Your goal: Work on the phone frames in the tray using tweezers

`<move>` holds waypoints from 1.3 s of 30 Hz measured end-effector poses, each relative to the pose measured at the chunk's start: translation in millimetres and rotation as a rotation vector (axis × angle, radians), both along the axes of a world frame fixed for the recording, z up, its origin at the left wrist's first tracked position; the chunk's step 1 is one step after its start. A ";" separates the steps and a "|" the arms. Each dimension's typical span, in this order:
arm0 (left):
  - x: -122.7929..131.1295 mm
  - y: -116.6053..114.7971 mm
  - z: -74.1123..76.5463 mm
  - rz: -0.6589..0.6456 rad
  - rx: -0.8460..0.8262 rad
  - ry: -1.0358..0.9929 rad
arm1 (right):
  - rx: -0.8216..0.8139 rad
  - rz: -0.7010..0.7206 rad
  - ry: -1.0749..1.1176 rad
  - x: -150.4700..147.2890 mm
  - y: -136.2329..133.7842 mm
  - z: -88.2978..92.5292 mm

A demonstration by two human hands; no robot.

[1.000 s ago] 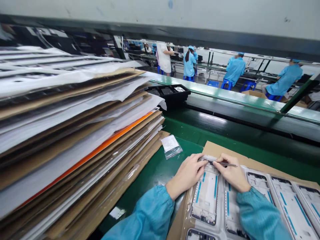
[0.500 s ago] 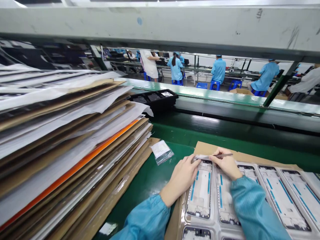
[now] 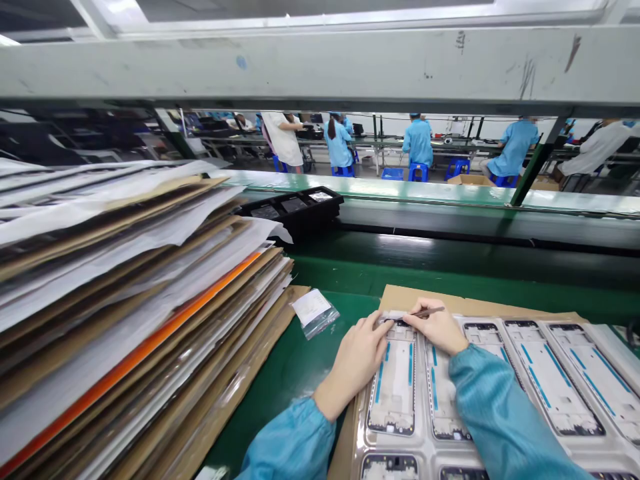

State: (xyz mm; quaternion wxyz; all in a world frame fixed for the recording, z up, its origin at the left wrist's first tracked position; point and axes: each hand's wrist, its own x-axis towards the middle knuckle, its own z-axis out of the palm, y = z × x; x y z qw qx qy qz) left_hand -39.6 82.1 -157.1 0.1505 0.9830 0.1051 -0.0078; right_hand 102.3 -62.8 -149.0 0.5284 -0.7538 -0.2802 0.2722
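Observation:
My right hand (image 3: 440, 328) grips a pair of slim metal tweezers (image 3: 431, 311), its fingertips at the top end of a phone frame (image 3: 395, 380). My left hand (image 3: 356, 353) bends over the same frame's upper left corner, fingers pinched at a small whitish strip (image 3: 393, 315) that lies between both hands. This frame has blue adhesive strips along its inner sides and rests in a pocket of a clear plastic tray (image 3: 423, 437). My left fingertips partly cover the strip. More phone frames (image 3: 553, 377) sit in the tray to the right, one partly under my right forearm.
A tall stack of cardboard and plastic sheets (image 3: 150, 320) fills the left side. A small zip bag with a white label (image 3: 315, 312) lies on the green bench (image 3: 280, 367). Behind stand a black bin (image 3: 295, 212) and a dark conveyor belt (image 3: 450, 257). People sit at farther benches.
The camera view has shifted, so the scene sits slightly left and the background lower. Both hands stay at the top of the same phone frame, the tweezers still in the right.

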 end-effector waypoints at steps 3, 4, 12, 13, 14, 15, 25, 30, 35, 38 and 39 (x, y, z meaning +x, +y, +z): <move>-0.8 0.7 -2.6 -0.002 -0.001 -0.012 | 0.020 -0.003 0.030 0.7 -0.1 -2.3; -1.1 1.0 -3.3 -0.002 -0.002 -0.014 | 0.014 -0.006 0.037 1.0 -0.2 -2.5; -1.3 1.5 -2.9 0.008 -0.014 -0.003 | -0.033 -0.022 -0.088 -2.0 -0.5 3.2; -0.8 1.5 -3.0 0.007 -0.014 -0.006 | -0.037 -0.024 -0.098 -2.7 -0.3 4.2; -0.4 1.6 -3.2 0.007 -0.014 -0.009 | -0.040 -0.026 -0.110 -3.3 -0.1 5.2; 0.0 1.8 -3.4 0.006 -0.013 -0.014 | -0.042 -0.026 -0.123 -3.9 0.1 6.1; -0.8 2.6 -3.5 0.004 -0.022 -0.010 | -0.002 0.071 -0.437 -10.7 0.4 6.1; -0.5 2.8 -4.0 -0.006 -0.034 -0.036 | -0.014 0.146 -0.590 -17.9 2.0 6.6; -0.1 2.9 -4.0 -0.008 -0.064 -0.049 | -0.013 0.158 -0.623 -20.7 4.1 6.0; -0.2 3.5 -3.8 -0.006 -0.109 -0.045 | -0.018 0.078 -0.410 -17.2 3.4 1.5; -0.2 3.7 -3.5 -0.006 -0.123 -0.045 | -0.022 0.059 -0.302 -15.7 2.7 -0.5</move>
